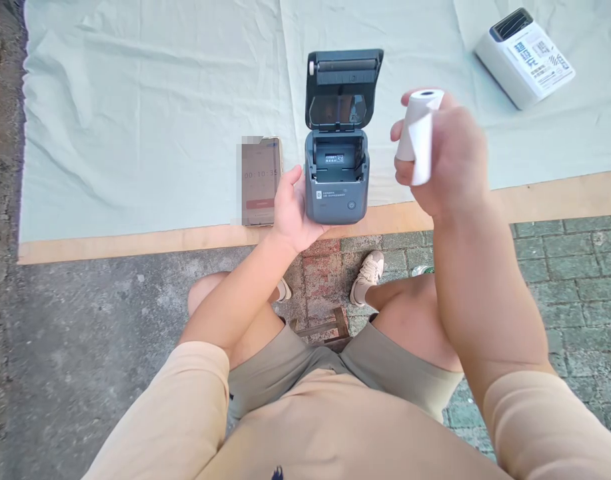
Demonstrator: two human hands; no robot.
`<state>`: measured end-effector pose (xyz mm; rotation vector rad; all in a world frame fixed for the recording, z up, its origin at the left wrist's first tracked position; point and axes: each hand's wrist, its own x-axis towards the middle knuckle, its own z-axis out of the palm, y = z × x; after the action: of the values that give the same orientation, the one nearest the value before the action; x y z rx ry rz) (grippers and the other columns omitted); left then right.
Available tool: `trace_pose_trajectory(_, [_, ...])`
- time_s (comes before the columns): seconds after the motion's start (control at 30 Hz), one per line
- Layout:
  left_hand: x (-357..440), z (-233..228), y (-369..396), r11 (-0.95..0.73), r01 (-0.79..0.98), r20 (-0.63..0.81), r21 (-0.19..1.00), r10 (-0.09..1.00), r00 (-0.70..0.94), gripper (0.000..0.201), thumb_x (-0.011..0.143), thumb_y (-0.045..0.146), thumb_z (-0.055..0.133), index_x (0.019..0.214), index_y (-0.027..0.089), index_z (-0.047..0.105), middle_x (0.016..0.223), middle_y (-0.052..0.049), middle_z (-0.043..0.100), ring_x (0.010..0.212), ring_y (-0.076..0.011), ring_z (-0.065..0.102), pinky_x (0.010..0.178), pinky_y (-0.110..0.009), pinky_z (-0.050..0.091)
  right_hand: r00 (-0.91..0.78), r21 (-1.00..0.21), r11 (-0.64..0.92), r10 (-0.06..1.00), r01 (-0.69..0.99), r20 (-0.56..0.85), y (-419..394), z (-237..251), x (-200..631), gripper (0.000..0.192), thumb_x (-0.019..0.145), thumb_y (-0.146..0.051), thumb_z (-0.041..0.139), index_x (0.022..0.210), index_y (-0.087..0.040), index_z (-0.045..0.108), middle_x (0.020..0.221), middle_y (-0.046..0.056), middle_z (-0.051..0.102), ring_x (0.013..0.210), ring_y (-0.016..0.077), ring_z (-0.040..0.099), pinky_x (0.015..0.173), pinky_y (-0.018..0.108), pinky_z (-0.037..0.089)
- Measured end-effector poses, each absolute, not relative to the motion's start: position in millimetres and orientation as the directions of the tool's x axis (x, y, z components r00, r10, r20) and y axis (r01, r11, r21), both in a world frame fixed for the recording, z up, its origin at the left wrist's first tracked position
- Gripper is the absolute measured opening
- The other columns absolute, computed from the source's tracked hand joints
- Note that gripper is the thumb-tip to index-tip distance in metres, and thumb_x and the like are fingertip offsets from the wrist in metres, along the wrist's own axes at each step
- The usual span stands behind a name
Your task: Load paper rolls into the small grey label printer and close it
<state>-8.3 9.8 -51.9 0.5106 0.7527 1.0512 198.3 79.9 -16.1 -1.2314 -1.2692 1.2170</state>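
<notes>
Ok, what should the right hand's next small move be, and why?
I'd probably carry the roll left until it is over the open bay of the printer. The right hand holds the roll off to the right, the left hand holds the printer, the lid stands open, and no roll shows in the bay.

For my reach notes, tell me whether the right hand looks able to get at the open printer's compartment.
Probably yes: the lid stands open, the left hand holds the printer at its left side, and nothing shows between the right hand and the compartment. It does hold a paper roll, though.
</notes>
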Motion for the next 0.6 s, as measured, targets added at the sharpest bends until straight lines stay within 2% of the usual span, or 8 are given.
trace_pose_trajectory(0.07, [-8.2, -51.4, 9.5, 0.425, -0.601, -0.316, 0.677, 0.905, 0.283, 0.068, 0.088, 0.082, 0.059, 0.126, 0.027, 0.071, 0.134, -0.009, 0.081, 0.143, -0.0436, 0.069, 0.1, -0.059, 0.068, -0.024, -0.994, -0.023, 0.999, 0.11, -0.026, 87.8, -36.2, 202.4, 0.045, 0.068, -0.049, 0.078, 0.102, -0.034, 0.053, 0.081, -0.001, 0.057, 0.056, 0.0166, 0.045, 0.04, 0.031, 0.027])
trace_pose_trajectory(0.2, [-7.4, -48.9, 8.3, 0.429, -0.596, -0.326, 0.679, 0.903, 0.279, 0.07, 0.089, 0.085, 0.057, 0.125, 0.028, 0.072, 0.137, -0.008, 0.08, 0.145, -0.0434, 0.068, 0.102, -0.059, 0.067, 0.002, -0.962, 0.085, 0.996, 0.26, 0.089, 87.4, -50.0, 205.3, 0.049, 0.077, -0.053, 0.085, 0.1, -0.034, 0.047, 0.088, 0.0, 0.065, 0.064, 0.0181, 0.055, 0.049, 0.033, 0.042])
trace_pose_trajectory(0.3, [-8.8, -49.9, 8.3, 0.411, -0.561, -0.297, 0.718, 0.911, 0.286, 0.073, 0.086, 0.087, 0.06, 0.129, 0.03, 0.07, 0.137, -0.009, 0.08, 0.147, -0.0452, 0.066, 0.104, -0.062, 0.066, -0.037, -0.891, 0.195, 0.98, 0.41, 0.197, 84.4, -47.5, 207.3, 0.043, 0.084, -0.054, 0.083, 0.103, -0.034, 0.051, 0.103, 0.003, 0.072, 0.089, 0.0252, 0.065, 0.065, 0.039, 0.055])
trace_pose_trajectory(0.37, [-9.9, -52.0, 8.9, 0.396, -0.538, -0.28, 0.744, 0.916, 0.288, 0.075, 0.084, 0.089, 0.061, 0.132, 0.031, 0.069, 0.136, -0.009, 0.08, 0.149, -0.0459, 0.064, 0.105, -0.062, 0.065, -0.058, -0.82, 0.261, 0.961, 0.51, 0.27, 85.1, -48.9, 209.5, 0.039, 0.084, -0.055, 0.082, 0.103, -0.034, 0.055, 0.11, 0.006, 0.074, 0.102, 0.0294, 0.067, 0.074, 0.044, 0.058])
trace_pose_trajectory(0.43, [-10.4, -54.6, 9.7, 0.39, -0.533, -0.272, 0.751, 0.918, 0.289, 0.077, 0.084, 0.089, 0.062, 0.134, 0.031, 0.069, 0.135, -0.009, 0.081, 0.15, -0.0457, 0.063, 0.106, -0.061, 0.064, -0.071, -0.746, 0.29, 0.948, 0.6, 0.311, 86.8, -53.4, 211.3, 0.034, 0.085, -0.052, 0.079, 0.104, -0.034, 0.058, 0.108, 0.006, 0.075, 0.101, 0.0312, 0.068, 0.079, 0.047, 0.058])
trace_pose_trajectory(0.5, [-10.1, -56.6, 10.4, 0.396, -0.551, -0.274, 0.735, 0.916, 0.294, 0.077, 0.085, 0.089, 0.062, 0.135, 0.03, 0.069, 0.135, -0.01, 0.081, 0.149, -0.0448, 0.064, 0.107, -0.06, 0.064, -0.064, -0.684, 0.273, 0.947, 0.677, 0.314, 87.0, -56.8, 210.9, 0.027, 0.087, -0.045, 0.075, 0.106, -0.035, 0.059, 0.097, 0.004, 0.075, 0.09, 0.0307, 0.069, 0.079, 0.049, 0.057])
trace_pose_trajectory(0.6, [-8.6, -57.6, 11.0, 0.423, -0.633, -0.308, 0.649, 0.906, 0.29, 0.076, 0.089, 0.086, 0.059, 0.137, 0.029, 0.07, 0.131, -0.011, 0.083, 0.143, -0.0426, 0.069, 0.106, -0.056, 0.064, -0.069, -0.61, 0.19, 0.974, 0.77, 0.216, 80.7, -51.0, 206.0, 0.033, 0.085, -0.032, 0.068, 0.117, -0.034, 0.059, 0.09, 0.003, 0.074, 0.081, 0.0313, 0.07, 0.08, 0.051, 0.057])
